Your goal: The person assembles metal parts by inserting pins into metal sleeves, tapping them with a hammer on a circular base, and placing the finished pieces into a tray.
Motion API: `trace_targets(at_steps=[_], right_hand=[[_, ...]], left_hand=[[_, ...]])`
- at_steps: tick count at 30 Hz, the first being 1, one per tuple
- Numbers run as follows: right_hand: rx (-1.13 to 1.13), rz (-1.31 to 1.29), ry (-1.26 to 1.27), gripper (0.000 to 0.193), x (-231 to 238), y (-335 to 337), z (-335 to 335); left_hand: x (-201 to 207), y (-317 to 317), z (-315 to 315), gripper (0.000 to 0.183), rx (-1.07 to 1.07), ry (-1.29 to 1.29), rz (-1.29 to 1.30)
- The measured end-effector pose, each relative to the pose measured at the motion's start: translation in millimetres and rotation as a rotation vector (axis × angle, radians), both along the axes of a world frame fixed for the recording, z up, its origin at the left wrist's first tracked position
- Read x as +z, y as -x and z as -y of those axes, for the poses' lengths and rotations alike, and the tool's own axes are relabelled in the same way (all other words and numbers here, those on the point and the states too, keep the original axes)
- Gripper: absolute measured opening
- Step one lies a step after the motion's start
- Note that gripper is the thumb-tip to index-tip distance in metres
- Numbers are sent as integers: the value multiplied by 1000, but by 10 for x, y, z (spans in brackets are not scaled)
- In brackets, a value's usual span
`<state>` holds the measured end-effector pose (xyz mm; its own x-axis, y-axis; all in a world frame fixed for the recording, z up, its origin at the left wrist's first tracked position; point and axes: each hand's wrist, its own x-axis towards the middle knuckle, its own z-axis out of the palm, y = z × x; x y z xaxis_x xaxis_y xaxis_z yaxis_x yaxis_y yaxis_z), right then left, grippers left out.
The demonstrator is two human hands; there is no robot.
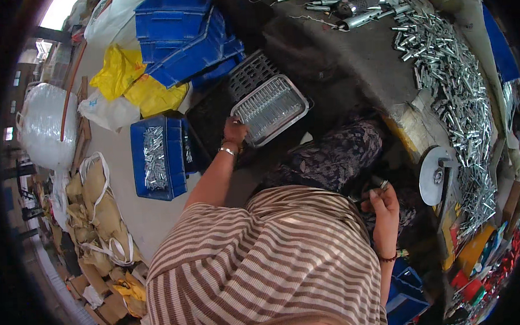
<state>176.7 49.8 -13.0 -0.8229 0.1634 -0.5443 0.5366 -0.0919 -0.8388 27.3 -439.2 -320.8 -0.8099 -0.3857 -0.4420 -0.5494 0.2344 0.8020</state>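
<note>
My left hand (234, 131), with a bracelet at the wrist, is at the near left corner of a shiny metal tray (298, 93). Its fingers are curled together at the rim, and what they hold, if anything, is hidden. Slim silver tubes (269, 108) lie side by side in rows in this tray. Beside my thigh, my right hand (384, 207) is closed, thumb against fingers. A small shiny metal piece (381, 183) shows at its fingertips, too small to name exactly.
Left of the tray stands a blue bin (177, 159) with loose silver tubes. Blue bins (178, 36) are stacked beyond, near yellow bags (119, 73). A worktable (371, 61) at right bears a heap of metal tubes (458, 98); a round metal disc (435, 176) is by its edge.
</note>
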Motion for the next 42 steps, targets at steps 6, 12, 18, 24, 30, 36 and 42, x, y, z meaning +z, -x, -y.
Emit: trace_targets(at_steps=[6, 12, 18, 24, 30, 36, 42], right_hand=[[-22, 6, -28, 31, -111, 4, 32], [-6, -10, 15, 30, -106, 29, -37], [-67, 17, -57, 24, -324, -101, -165], [-15, -101, 138, 21, -383, -87, -124], [-81, -136, 12, 23, -221, -143, -102], [-65, -275, -215, 25, 99, -283, -324], [-252, -456, -674, 17, 633, -501, -854]], left_hand=[[-175, 270, -331, 46, 68, 35, 41], [-391, 378, 96, 37, 198, 288, -64], [553, 746, -640, 27, -73, 374, -450], [2721, 1038, -2065, 22, -224, 13, -724], [3558, 1315, -3562, 30, -1043, 335, -1102], [3427, 1677, -3972, 53, -1177, 544, -972], [3390, 1703, -4022, 34, -1227, 506, -945]])
